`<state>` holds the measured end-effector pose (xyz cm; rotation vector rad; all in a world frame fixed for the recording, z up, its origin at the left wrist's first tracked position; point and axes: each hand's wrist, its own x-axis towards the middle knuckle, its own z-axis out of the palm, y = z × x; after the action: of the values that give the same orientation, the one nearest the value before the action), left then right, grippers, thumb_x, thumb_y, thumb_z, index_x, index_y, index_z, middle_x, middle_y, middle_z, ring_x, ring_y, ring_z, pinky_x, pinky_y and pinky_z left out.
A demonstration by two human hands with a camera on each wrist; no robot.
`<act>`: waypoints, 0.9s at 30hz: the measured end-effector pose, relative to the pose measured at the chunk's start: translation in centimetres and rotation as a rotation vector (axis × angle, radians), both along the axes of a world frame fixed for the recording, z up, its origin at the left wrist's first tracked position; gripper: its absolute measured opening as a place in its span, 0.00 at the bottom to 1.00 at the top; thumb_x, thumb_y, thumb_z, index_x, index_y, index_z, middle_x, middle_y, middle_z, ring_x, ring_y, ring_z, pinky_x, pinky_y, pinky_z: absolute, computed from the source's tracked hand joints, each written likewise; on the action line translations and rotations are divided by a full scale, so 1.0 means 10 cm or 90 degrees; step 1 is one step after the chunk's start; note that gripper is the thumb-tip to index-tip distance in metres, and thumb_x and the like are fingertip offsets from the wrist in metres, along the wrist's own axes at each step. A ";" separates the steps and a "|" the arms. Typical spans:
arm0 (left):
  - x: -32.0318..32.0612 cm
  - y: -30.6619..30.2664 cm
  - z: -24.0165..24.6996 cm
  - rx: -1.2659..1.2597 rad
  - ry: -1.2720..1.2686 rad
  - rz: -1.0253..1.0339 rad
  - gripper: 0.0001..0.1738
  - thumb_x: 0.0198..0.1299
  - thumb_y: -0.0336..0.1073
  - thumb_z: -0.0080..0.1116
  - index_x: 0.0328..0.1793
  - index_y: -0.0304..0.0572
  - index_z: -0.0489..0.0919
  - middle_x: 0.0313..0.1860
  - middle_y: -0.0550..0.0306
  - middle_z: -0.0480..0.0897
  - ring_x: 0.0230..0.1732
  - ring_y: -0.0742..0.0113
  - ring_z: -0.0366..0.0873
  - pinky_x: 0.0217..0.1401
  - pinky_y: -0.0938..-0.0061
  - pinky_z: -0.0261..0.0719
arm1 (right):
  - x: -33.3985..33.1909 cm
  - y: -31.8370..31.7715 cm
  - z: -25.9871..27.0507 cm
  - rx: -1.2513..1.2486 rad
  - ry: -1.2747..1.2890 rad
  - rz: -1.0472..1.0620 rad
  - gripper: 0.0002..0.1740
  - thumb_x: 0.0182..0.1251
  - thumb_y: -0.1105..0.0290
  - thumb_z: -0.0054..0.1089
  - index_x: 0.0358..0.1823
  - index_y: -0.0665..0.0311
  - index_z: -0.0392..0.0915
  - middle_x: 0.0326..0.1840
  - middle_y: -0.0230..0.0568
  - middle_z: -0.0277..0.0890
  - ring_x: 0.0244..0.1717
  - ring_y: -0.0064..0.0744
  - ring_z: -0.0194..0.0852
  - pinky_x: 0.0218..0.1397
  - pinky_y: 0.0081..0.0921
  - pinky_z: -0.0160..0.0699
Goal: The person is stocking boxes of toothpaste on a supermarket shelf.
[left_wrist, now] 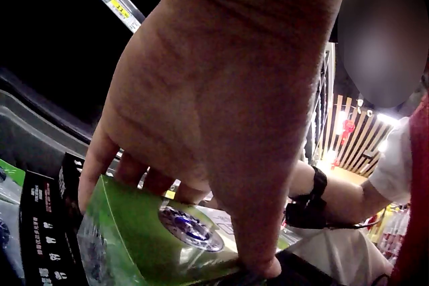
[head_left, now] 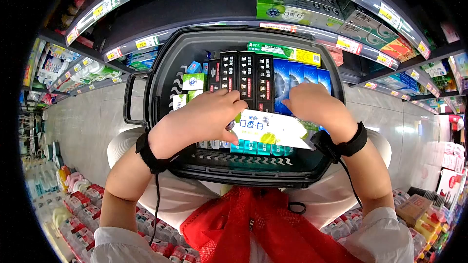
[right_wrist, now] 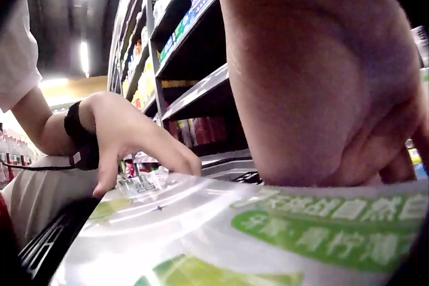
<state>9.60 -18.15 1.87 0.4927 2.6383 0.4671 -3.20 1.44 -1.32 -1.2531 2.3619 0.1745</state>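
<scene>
A white and green toothpaste box (head_left: 268, 129) lies across the packs in a dark basket (head_left: 204, 174). My left hand (head_left: 207, 114) grips its left end, thumb on the near side and fingers on the far side; the green end (left_wrist: 144, 232) shows under that hand (left_wrist: 208, 91) in the left wrist view. My right hand (head_left: 317, 107) is bent down over blue boxes (head_left: 281, 80), just beyond the white box; its fingertips are largely hidden, so what they touch is unclear. In the right wrist view this hand (right_wrist: 322, 85) is behind the box's printed face (right_wrist: 201, 232).
Black boxes (head_left: 247, 75) stand in rows in the basket, with teal packs (head_left: 251, 147) at the near side and small green-white boxes (head_left: 193, 82) at left. A green-yellow box (head_left: 285, 52) lies along the far wall. Beyond the basket are shelves with toothpaste cartons (head_left: 297, 12).
</scene>
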 end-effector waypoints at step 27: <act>-0.17 -0.18 0.10 -0.086 0.285 0.078 0.32 0.37 0.39 0.66 0.50 0.35 0.70 0.46 0.47 0.71 0.47 0.52 0.71 0.50 0.66 0.71 | -0.34 0.33 0.28 -0.378 -0.396 -0.167 0.28 0.46 0.68 0.68 0.50 0.69 0.69 0.44 0.43 0.71 0.43 0.32 0.69 0.48 0.24 0.66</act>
<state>7.88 -19.93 2.88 0.4338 3.1182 0.2290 -6.57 4.74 1.48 -1.0045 2.0275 -0.9241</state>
